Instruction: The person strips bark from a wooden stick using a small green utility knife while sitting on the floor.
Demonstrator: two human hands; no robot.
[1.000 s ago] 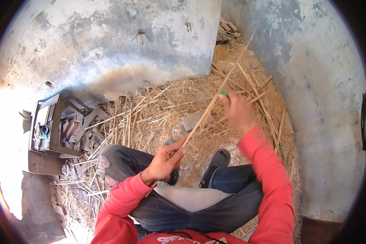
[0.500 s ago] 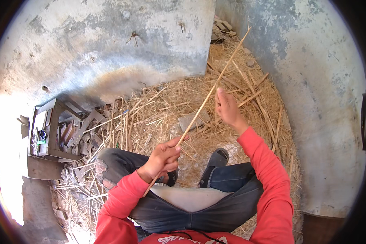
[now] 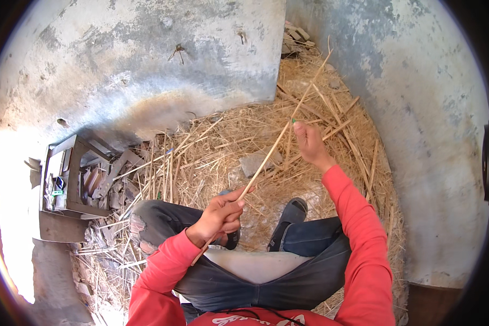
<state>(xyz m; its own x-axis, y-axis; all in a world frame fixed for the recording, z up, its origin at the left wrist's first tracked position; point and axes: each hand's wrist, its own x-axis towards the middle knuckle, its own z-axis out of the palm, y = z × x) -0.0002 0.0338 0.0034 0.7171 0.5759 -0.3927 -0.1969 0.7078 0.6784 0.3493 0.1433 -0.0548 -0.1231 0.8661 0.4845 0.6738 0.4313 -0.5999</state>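
A: Now that the right hand (image 3: 311, 142) has slid lower down the long, thin, pale straw stalk (image 3: 280, 140) than a second ago, what differs?

B: The stalk tilts steeper, its tip toward the upper right of the frame; the stripping stroke looks underway.

A: And the fingers?

B: The left hand (image 3: 218, 216), centre frame, pinches the stalk's lower end between curled fingers. The right hand's fingers close narrowly around its middle, above the heap of loose yellow straw (image 3: 212, 157).
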